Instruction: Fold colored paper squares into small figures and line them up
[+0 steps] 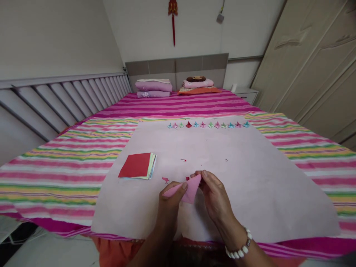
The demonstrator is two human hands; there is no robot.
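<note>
A folded piece of pink paper (pixel 191 191) is held above the pale sheet, tilted, between my two hands. My left hand (pixel 171 202) grips its left part, thumb on top. At the paper's upper right corner, my right hand (pixel 214 193) pinches with thumb and fingertips. To the left lies a stack of square coloured paper (pixel 135 165), red on top with yellow and blue edges showing. Along the far side of the sheet runs a row of several small folded paper pieces, among them a red one (pixel 188 125) and a blue one (pixel 246 124).
The large pale sheet (pixel 250 185) covers the near part of a bed with a striped cover (pixel 50 170). Small red marks or scraps (pixel 165 180) show on the sheet. Folded bedding (pixel 154 87) sits by the headboard; a rail (pixel 80 83) lines the left, a wardrobe (pixel 311 66) the right.
</note>
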